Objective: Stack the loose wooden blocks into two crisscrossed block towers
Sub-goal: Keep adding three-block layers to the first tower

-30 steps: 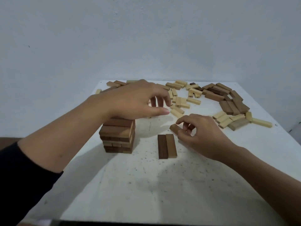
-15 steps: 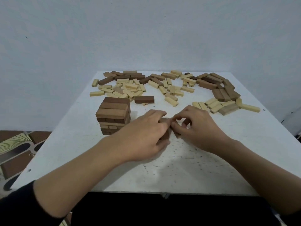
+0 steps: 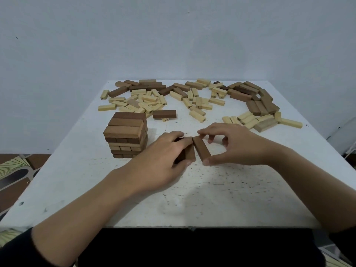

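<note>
A crisscrossed tower (image 3: pixel 126 133) of brown and pale blocks stands left of centre on the white table (image 3: pixel 192 199). To its right lie two dark blocks (image 3: pixel 187 151) side by side, and my left hand (image 3: pixel 163 160) grips them from the left. My right hand (image 3: pixel 233 143) pinches a third brown block (image 3: pixel 201 148) by its two ends, just to the right of that pair and slightly angled to it. A single dark block (image 3: pixel 164 114) lies behind them. Loose pale and brown blocks (image 3: pixel 192 97) are scattered across the back of the table.
A cluster of larger brown blocks (image 3: pixel 260 105) and pale ones (image 3: pixel 250 120) lies at the back right. The table's front edge (image 3: pixel 173 226) is near me. A patterned floor (image 3: pixel 13 170) shows to the left, and a plain wall stands behind.
My left hand came back from the far pile to the two dark blocks. My right hand brought the third block down beside them. The camera view pulled back and tilted.
</note>
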`<action>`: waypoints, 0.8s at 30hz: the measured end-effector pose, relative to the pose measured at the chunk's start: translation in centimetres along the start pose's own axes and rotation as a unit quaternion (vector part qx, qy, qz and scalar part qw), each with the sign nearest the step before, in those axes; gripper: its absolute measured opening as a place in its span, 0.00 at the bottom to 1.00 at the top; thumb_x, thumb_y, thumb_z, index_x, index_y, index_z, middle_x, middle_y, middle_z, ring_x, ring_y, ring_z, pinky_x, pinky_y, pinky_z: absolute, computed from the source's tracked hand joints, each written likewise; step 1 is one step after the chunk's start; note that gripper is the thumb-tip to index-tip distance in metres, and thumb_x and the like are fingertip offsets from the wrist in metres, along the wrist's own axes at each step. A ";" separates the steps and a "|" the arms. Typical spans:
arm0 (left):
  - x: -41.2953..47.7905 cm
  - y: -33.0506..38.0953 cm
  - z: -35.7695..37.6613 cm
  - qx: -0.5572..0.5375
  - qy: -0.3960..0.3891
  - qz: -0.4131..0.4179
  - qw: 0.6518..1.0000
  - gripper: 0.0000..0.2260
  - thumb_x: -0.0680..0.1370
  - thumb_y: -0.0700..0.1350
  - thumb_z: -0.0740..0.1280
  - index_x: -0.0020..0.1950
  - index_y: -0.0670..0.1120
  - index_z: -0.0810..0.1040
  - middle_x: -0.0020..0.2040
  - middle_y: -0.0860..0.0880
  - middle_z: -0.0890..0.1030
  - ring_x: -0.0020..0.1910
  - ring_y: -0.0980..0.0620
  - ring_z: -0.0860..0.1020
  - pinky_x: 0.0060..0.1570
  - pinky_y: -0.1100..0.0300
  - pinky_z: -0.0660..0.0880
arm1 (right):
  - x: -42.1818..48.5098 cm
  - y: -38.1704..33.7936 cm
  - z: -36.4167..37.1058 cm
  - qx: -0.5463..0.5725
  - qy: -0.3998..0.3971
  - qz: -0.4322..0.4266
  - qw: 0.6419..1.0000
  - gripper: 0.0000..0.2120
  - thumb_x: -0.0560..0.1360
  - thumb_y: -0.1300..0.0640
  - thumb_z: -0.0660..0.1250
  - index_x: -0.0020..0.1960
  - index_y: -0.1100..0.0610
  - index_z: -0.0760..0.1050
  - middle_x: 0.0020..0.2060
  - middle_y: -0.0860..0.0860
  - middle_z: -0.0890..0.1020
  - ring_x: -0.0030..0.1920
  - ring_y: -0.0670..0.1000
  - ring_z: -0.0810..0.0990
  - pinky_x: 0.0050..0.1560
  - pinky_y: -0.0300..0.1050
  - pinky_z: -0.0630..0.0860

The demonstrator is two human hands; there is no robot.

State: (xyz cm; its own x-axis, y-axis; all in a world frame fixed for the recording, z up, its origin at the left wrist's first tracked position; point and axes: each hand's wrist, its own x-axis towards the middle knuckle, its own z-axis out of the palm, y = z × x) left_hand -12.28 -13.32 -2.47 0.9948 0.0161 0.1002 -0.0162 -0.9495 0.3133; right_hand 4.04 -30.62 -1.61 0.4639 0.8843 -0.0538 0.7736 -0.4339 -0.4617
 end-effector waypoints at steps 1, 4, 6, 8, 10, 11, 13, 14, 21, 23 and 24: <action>0.2 0.0 0.0 -0.007 0.000 0.003 1.000 0.25 0.82 0.56 0.63 0.78 0.53 0.66 0.74 0.51 0.68 0.72 0.53 0.64 0.67 0.60 0.63 | 0.1 0.0 0.1 0.003 0.006 -0.006 1.000 0.36 0.68 0.37 0.76 0.72 0.45 0.72 0.58 0.36 0.75 0.56 0.35 0.71 0.47 0.31 0.65; 0.6 -0.2 0.1 -0.044 0.004 -0.002 0.999 0.26 0.79 0.60 0.67 0.75 0.54 0.70 0.69 0.54 0.72 0.68 0.57 0.68 0.65 0.59 0.68 | 0.1 0.0 0.3 -0.004 0.011 -0.014 1.000 0.34 0.67 0.37 0.77 0.69 0.45 0.74 0.57 0.37 0.75 0.56 0.35 0.71 0.47 0.30 0.66; 0.5 -0.4 0.2 -0.070 0.006 -0.012 0.997 0.28 0.77 0.62 0.70 0.74 0.54 0.71 0.67 0.57 0.73 0.65 0.59 0.70 0.64 0.58 0.71 | 0.0 0.1 0.4 -0.007 0.002 -0.017 1.000 0.34 0.66 0.37 0.77 0.69 0.44 0.74 0.58 0.36 0.74 0.57 0.34 0.70 0.48 0.28 0.65; 0.4 -0.5 0.1 -0.086 0.006 -0.015 0.996 0.28 0.75 0.62 0.72 0.72 0.54 0.72 0.65 0.59 0.74 0.62 0.61 0.71 0.63 0.58 0.72 | -0.1 0.0 0.3 -0.003 -0.011 -0.019 1.000 0.35 0.66 0.36 0.78 0.70 0.43 0.73 0.59 0.36 0.73 0.58 0.36 0.70 0.51 0.30 0.66; 0.3 -0.5 0.0 -0.098 -0.002 -0.013 0.995 0.28 0.74 0.63 0.72 0.72 0.55 0.72 0.64 0.61 0.74 0.61 0.62 0.71 0.62 0.60 0.71 | -0.1 -0.2 0.2 -0.003 -0.029 -0.014 0.999 0.36 0.66 0.36 0.78 0.71 0.42 0.72 0.60 0.37 0.72 0.60 0.39 0.70 0.59 0.38 0.69; 0.3 -0.6 0.0 -0.103 -0.005 -0.013 0.995 0.29 0.74 0.63 0.72 0.72 0.55 0.72 0.64 0.61 0.74 0.60 0.63 0.71 0.61 0.62 0.71 | -0.2 -0.3 0.1 -0.008 -0.037 -0.012 0.999 0.36 0.66 0.36 0.78 0.71 0.42 0.72 0.60 0.38 0.72 0.61 0.41 0.70 0.62 0.42 0.69; 0.2 -0.6 -0.1 -0.109 -0.007 -0.020 0.994 0.32 0.73 0.63 0.73 0.74 0.55 0.70 0.65 0.61 0.73 0.59 0.65 0.71 0.57 0.69 0.69 | -0.2 -0.5 0.1 -0.012 -0.046 -0.013 0.999 0.36 0.66 0.36 0.77 0.71 0.41 0.71 0.61 0.39 0.72 0.61 0.42 0.70 0.64 0.45 0.69; 0.1 -0.6 -0.1 -0.112 -0.006 -0.024 0.993 0.34 0.72 0.63 0.74 0.75 0.55 0.69 0.66 0.61 0.73 0.59 0.65 0.70 0.54 0.72 0.67 | -0.2 -0.5 0.2 -0.008 -0.046 -0.015 0.999 0.36 0.66 0.36 0.77 0.71 0.41 0.71 0.61 0.38 0.72 0.61 0.41 0.70 0.64 0.45 0.69; 0.0 -0.8 0.0 -0.108 0.003 -0.041 0.993 0.36 0.70 0.66 0.74 0.74 0.53 0.71 0.64 0.62 0.71 0.58 0.64 0.71 0.51 0.73 0.66 | -0.2 0.2 0.6 0.007 -0.028 -0.028 0.999 0.37 0.64 0.34 0.77 0.70 0.41 0.71 0.60 0.37 0.71 0.60 0.38 0.68 0.59 0.39 0.68; 0.1 -0.7 -0.1 -0.113 -0.005 -0.047 0.992 0.34 0.70 0.66 0.74 0.72 0.54 0.72 0.62 0.62 0.72 0.57 0.64 0.72 0.50 0.72 0.67 | -0.2 0.4 1.0 0.008 -0.018 -0.038 0.999 0.35 0.65 0.34 0.77 0.68 0.42 0.72 0.59 0.37 0.71 0.59 0.38 0.68 0.56 0.37 0.67; 0.3 -0.7 -0.2 -0.114 -0.010 -0.050 0.992 0.34 0.69 0.65 0.75 0.71 0.54 0.72 0.61 0.62 0.72 0.57 0.64 0.72 0.49 0.72 0.67 | -0.1 0.4 1.1 0.009 -0.015 -0.040 0.999 0.34 0.65 0.35 0.77 0.68 0.42 0.72 0.58 0.38 0.71 0.59 0.38 0.68 0.55 0.37 0.66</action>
State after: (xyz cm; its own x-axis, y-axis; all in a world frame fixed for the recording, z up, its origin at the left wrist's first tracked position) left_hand -12.04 -12.60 -2.42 0.9944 0.0987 0.0386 0.0638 -0.8479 0.5263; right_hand 3.83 -30.73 -2.76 0.3867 0.9212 -0.0429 0.7995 -0.3581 -0.4822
